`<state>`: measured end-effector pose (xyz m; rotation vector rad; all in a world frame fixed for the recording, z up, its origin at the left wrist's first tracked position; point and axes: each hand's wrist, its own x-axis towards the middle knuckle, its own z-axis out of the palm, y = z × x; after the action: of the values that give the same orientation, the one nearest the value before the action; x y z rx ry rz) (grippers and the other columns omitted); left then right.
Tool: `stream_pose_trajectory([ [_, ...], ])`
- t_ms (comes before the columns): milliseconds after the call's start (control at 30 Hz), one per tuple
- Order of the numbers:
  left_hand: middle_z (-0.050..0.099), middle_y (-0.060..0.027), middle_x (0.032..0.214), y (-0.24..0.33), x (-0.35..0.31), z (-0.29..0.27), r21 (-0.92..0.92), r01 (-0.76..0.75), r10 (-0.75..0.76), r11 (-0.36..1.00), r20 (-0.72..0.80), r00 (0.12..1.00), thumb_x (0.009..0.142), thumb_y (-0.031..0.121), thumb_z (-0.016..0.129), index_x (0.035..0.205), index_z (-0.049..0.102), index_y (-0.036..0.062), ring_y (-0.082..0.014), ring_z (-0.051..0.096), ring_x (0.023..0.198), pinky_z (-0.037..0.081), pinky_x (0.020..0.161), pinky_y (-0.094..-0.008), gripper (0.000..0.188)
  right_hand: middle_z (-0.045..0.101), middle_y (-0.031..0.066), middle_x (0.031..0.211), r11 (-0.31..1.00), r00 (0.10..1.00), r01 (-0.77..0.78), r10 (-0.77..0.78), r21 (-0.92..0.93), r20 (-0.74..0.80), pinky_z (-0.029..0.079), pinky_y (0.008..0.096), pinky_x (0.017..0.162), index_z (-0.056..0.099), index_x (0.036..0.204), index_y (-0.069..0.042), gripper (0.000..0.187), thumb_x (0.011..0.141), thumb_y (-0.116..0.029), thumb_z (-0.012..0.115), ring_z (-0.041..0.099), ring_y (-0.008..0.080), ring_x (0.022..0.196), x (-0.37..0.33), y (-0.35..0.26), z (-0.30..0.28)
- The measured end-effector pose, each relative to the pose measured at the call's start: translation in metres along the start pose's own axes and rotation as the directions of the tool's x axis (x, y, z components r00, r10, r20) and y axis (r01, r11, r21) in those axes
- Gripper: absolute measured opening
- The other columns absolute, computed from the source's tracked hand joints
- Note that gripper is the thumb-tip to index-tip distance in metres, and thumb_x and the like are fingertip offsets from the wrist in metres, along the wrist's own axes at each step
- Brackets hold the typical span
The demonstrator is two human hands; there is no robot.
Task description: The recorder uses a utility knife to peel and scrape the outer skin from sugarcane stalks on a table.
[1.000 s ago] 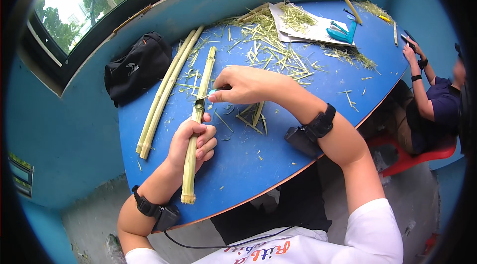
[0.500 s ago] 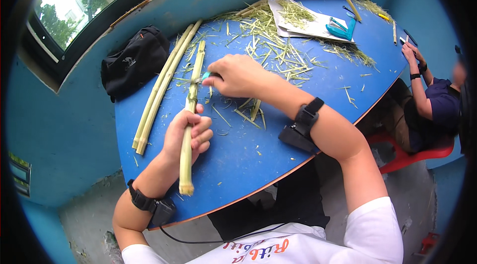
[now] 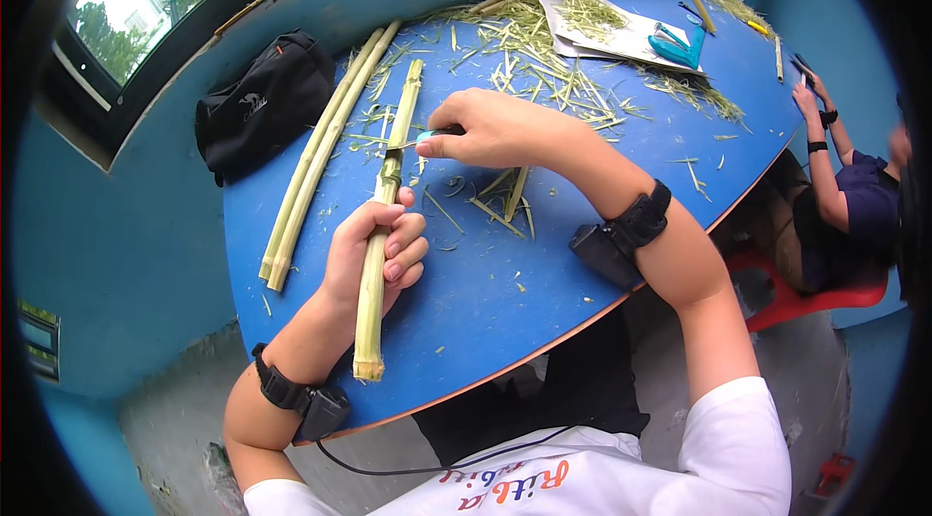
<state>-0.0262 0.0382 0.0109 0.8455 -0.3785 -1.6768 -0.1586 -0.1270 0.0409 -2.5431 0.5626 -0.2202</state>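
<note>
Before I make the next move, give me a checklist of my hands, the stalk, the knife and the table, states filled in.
1. Left hand closed around the pale green jointed stalk: ok.
2. Right hand gripping the small turquoise-handled knife: ok.
3. Knife blade clear of the left fingers: ok, it lies across the stalk beyond them.
4. Stalk's near end resting on the blue table: cannot tell.
5. Tabletop free of shavings: not ok, they are strewn about.
6. Two loose stalks apart from the held one: ok.
</note>
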Motion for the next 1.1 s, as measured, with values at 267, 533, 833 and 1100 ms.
stream_pose_trajectory([
  [267,0.033,0.0024,0.052,-0.004,-0.002,0.004,0.009,0.000,0.000,1.000,-0.016,1.000,0.089,0.015,0.041,0.096,0.043,0.0108,-0.0066,0.035,0.038,0.031,0.033,-0.0200,0.009,0.060,0.0225,0.072,1.000,0.988,-0.002,-0.002,-0.021,-0.156,0.045,0.0423,0.065,0.063,0.084,0.004,0.044,0.084,-0.039,0.057,0.059,0.0351,0.069,0.016,0.028,0.011],
  [533,0.035,0.0022,0.055,-0.007,-0.003,0.005,0.174,-0.041,0.046,0.984,-0.027,0.999,0.092,0.021,0.042,0.099,0.044,0.0101,-0.0075,0.037,0.041,0.032,0.035,-0.0198,0.013,0.063,0.0224,0.075,0.965,0.968,-0.162,0.115,-0.207,-0.224,0.047,0.0435,0.068,0.065,0.085,0.002,0.045,0.084,-0.041,0.056,0.061,0.0372,0.074,0.012,0.036,0.000],
  [833,0.036,0.0025,0.053,0.000,0.000,0.001,0.028,-0.038,0.038,0.999,-0.001,0.999,0.094,0.025,0.038,0.090,0.045,0.0091,-0.0070,0.039,0.038,0.033,0.033,-0.0185,0.018,0.062,0.0219,0.081,0.984,0.971,-0.138,0.111,-0.114,-0.214,0.045,0.0426,0.070,0.063,0.086,0.004,0.048,0.087,-0.042,0.052,0.059,0.0365,0.077,0.013,0.037,0.001],
  [1100,0.037,0.0018,0.051,-0.009,-0.010,0.013,0.224,0.055,-0.060,0.973,0.016,0.998,0.091,0.022,0.044,0.091,0.045,0.0089,-0.0070,0.039,0.036,0.032,0.033,-0.0192,0.013,0.063,0.0233,0.084,0.979,0.947,-0.175,0.137,-0.107,-0.292,0.046,0.0425,0.073,0.064,0.089,0.003,0.046,0.086,-0.041,0.052,0.060,0.0369,0.081,0.014,0.042,0.002],
])
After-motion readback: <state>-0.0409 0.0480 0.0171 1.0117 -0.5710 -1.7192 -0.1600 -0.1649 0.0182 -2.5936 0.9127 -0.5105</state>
